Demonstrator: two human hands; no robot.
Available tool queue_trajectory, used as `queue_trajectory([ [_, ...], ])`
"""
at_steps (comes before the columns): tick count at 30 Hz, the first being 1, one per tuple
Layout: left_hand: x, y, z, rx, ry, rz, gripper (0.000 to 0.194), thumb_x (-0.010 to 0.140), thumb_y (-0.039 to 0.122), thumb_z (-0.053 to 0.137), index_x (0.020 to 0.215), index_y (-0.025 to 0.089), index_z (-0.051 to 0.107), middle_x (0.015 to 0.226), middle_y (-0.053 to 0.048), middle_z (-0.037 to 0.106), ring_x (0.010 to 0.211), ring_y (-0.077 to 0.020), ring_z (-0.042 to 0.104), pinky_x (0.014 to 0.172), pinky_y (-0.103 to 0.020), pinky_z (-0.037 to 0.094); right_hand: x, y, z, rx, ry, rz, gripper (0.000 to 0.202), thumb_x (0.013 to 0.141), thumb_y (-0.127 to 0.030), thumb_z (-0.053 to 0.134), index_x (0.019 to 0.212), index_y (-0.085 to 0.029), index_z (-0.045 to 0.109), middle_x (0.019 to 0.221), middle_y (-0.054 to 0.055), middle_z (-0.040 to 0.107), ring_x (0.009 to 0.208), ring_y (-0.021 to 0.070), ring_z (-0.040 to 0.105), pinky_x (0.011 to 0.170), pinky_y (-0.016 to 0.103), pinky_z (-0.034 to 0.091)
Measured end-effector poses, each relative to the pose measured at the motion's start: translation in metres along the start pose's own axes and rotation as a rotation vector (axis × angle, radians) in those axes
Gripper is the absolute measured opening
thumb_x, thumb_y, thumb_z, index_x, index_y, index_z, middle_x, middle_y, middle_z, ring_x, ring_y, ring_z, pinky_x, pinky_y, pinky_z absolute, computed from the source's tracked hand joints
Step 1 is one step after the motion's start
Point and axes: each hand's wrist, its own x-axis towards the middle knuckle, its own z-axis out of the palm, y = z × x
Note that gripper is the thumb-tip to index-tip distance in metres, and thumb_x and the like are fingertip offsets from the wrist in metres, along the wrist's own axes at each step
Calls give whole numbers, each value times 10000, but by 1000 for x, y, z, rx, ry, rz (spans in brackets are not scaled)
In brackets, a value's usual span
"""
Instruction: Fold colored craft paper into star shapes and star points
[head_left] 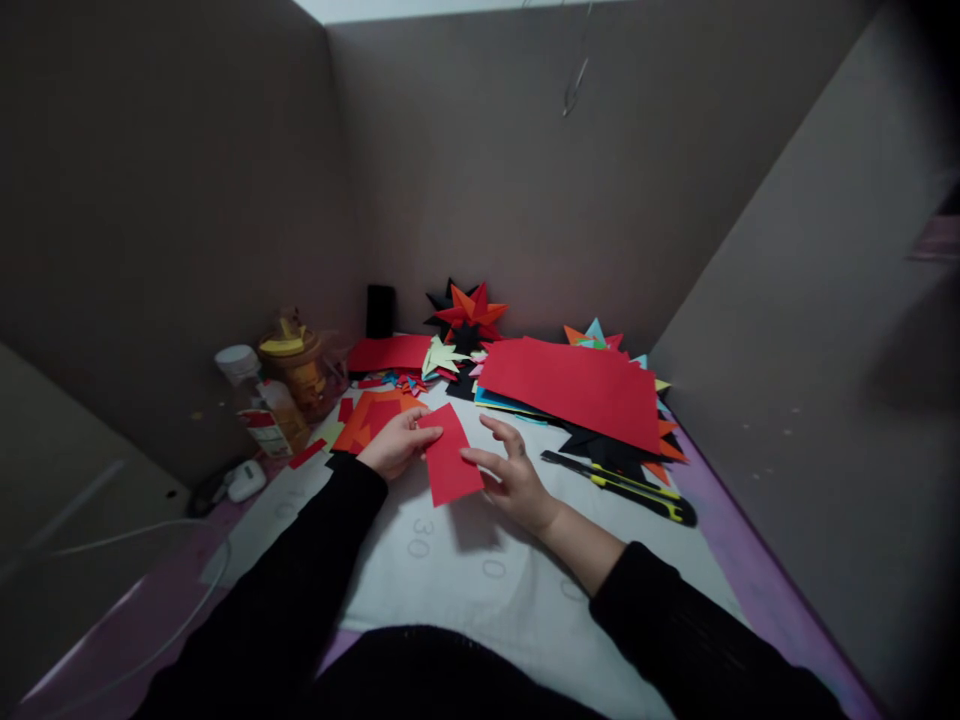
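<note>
A small rectangle of red paper [450, 465] is held tilted above the white sheet in front of me. My left hand [401, 440] pinches its left edge, thumb on top and fingers partly hidden behind. On the other side, my right hand [517, 480] has its fingers spread, and one fingertip touches the right edge of the paper. Orange and red paper pieces [367, 420] lie just beyond my left hand. To the right of my right hand rests a black and yellow utility knife [622, 487].
Large red sheets [577, 385] lie stacked over other coloured paper at the back right. Folded paper stars [472, 310] stand by the rear panel. On the left are a bottle [262, 400], a brown container [296, 365] and a white earbud case [246, 481]. Grey panels enclose the table.
</note>
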Motion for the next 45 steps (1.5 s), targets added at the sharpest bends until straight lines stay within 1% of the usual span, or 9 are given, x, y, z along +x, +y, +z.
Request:
queue_trajectory([
  [3, 0, -4, 3, 67, 40, 33, 398, 619, 300, 764, 877, 138, 509, 593, 31, 573, 453, -63, 487, 442, -175, 334, 4, -3, 3, 153, 54, 90, 199, 787, -153, 561, 895, -274, 675, 1185, 70, 559, 1145, 254, 472, 970, 477, 369],
  [6, 0, -9, 10, 107, 48, 52, 406, 633, 287, 744, 915, 146, 489, 640, 12, 616, 504, -87, 547, 486, -186, 390, 9, 0, 10, 331, 166, 364, 42, 770, -222, 608, 754, -225, 647, 983, 63, 618, 968, 217, 559, 893, 413, 426],
  [10, -1, -14, 22, 217, -77, 53, 377, 679, 273, 686, 983, 149, 502, 610, 33, 586, 488, -81, 531, 496, -190, 403, 10, 10, 17, 559, 257, 665, 225, 644, -307, 715, 598, -182, 534, 1063, 80, 582, 905, 209, 571, 731, 321, 469],
  [12, -3, -15, 26, 232, -94, 60, 377, 711, 302, 656, 1024, 156, 506, 581, 53, 548, 489, -77, 519, 513, -194, 412, 9, 12, 18, 691, 254, 751, 276, 617, -314, 731, 577, -184, 492, 823, 38, 618, 725, 167, 570, 626, 275, 448],
  [15, -5, -14, 30, 157, -50, 48, 418, 736, 380, 634, 1070, 172, 494, 635, 41, 556, 552, -92, 551, 560, -214, 442, 9, 13, 20, 786, 305, 855, 306, 588, -308, 749, 570, -187, 469, 535, -51, 518, 503, 103, 459, 527, 234, 375],
  [19, -7, -15, 33, 54, 12, -12, 448, 708, 485, 650, 978, 144, 542, 719, -17, 613, 607, -113, 578, 572, -227, 439, 10, 13, 20, 828, 381, 889, 325, 566, -314, 756, 560, -187, 457, 514, -62, 515, 485, 94, 439, 518, 229, 355],
  [24, -6, -22, 37, 175, 41, -41, 360, 641, 434, 716, 750, 109, 606, 610, -17, 608, 510, -94, 510, 518, -214, 388, 10, 13, 20, 816, 400, 872, 327, 553, -318, 762, 556, -188, 462, 528, -59, 522, 502, 95, 446, 532, 233, 369],
  [31, -4, -29, 35, 296, 84, 7, 350, 693, 464, 637, 679, 115, 618, 559, -7, 590, 487, -106, 491, 504, -223, 373, 9, 12, 21, 800, 404, 890, 355, 556, -372, 763, 553, -192, 457, 506, -65, 497, 488, 96, 429, 525, 235, 363],
  [45, 1, -42, 28, 471, 58, 103, 368, 782, 478, 510, 638, 145, 577, 554, 4, 556, 520, -124, 491, 515, -223, 371, 8, 13, 23, 794, 410, 910, 370, 549, -396, 768, 551, -194, 457, 494, -64, 496, 477, 96, 430, 515, 238, 367],
])
